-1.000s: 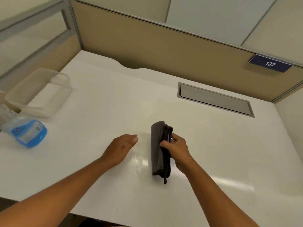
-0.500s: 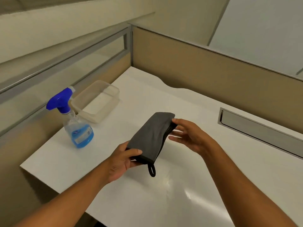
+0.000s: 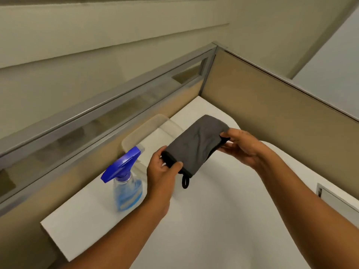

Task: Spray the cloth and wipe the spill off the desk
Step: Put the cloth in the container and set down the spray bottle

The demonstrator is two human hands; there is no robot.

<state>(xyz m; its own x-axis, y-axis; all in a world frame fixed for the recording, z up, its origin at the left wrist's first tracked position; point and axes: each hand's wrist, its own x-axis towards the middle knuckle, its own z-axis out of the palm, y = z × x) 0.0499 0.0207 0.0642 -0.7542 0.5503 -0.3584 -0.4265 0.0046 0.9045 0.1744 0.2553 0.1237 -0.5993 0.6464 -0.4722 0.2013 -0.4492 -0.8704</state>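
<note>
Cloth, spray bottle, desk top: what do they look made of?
Cloth: soft grey fabric, matte, sags between both hands, black trim and loop; perhaps microfibre. Spray bottle: clear plastic body showing blue liquid, opaque blue plastic trigger head. Desk: smooth white top, faint sheen; probably laminate, though its core is not visible.
</note>
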